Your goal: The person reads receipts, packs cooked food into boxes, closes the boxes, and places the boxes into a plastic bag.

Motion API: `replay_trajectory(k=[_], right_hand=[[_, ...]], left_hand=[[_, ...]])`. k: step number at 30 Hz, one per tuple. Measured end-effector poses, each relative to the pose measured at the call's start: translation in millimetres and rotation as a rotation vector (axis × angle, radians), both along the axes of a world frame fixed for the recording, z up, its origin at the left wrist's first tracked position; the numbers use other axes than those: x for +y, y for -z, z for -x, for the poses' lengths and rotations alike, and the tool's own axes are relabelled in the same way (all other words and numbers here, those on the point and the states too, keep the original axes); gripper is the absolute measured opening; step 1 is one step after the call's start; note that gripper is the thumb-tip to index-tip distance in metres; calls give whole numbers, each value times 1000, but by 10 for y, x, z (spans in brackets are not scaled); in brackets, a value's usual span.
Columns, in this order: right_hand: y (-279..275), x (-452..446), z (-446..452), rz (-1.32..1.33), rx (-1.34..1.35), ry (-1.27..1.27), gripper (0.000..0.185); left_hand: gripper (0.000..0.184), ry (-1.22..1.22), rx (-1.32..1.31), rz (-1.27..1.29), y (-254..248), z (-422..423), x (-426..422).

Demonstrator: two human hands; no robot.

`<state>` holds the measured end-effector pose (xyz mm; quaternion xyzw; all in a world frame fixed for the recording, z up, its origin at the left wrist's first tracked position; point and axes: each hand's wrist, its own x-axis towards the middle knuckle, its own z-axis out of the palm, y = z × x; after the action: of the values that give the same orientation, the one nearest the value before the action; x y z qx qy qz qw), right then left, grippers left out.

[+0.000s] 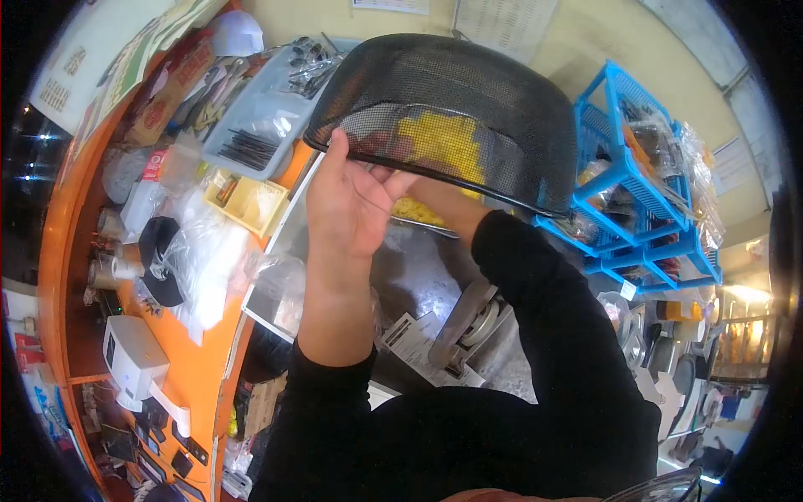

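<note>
"Black mesh forms the large cover [510,109] raised above a work surface by a person in dark sleeves. Which hand holds it?"

"The left hand [347,201], gripping the near rim, its thumb up against the outside of the mesh and its palm turned partly upward."

"And the right hand [422,167]?"

"It reaches in beneath the cover, partly hidden by the mesh, close to the yellow food [439,138]. Whether the fingers are closed on anything cannot be told."

"Where does the yellow food sit?"

"On a tray [437,227] behind and below the rim, seen partly through the mesh; a strip of food and the tray's edge show beneath the rim."

"What surrounds the scene?"

"To the left, a pale plastic tub [219,152] holds thin dark sticks, just beside a small divided box [269,209]. Nearer the person, a white printer [134,356] with paper hanging from it stands on an orange counter [188,314]."

"And to the right?"

"Blue plastic racks [623,171] filled with packets, near a wall [577,38] bearing printed sheets."
</note>
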<state>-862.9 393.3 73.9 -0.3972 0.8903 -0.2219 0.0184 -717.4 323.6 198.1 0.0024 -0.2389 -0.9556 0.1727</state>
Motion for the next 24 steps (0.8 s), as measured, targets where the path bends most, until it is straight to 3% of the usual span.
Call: replay_trajectory(k=[8,10,12,14,15,17,18,19,20,24], right_hand=[[-195,756,169,347,-524,79,46],[-350,1147,-35,276,-736,204,46],[-644,1701,-223,67,-913,388,68],[-692,2411,-457,11,-913,502,73],[-839,2742,-741,170,-849,545,71],[-1024,3486,-1113,172,-799,759,72],[-1097,3844,-1349,164,-783,861,73],[-1199,4179,-1573,215,-756,974,64],[-1299,4477,-1803,269,-723,1079,56],[-1320,5465,-2636,395,-745,1391,54]], left_hand=[[46,10,-37,21,3,23,-33],[44,-45,-99,3,-30,25,-16],[43,-33,-82,4,7,33,-57],[43,-23,-93,-52,-21,6,-36],[42,58,23,-17,170,10,-189],[45,-83,-187,-11,95,-48,-111],[45,4,-90,-54,224,-50,-251],[47,-127,-186,20,86,-112,-63],[47,-77,-159,30,172,-140,-121],[52,-41,-121,-4,356,-118,-343]])
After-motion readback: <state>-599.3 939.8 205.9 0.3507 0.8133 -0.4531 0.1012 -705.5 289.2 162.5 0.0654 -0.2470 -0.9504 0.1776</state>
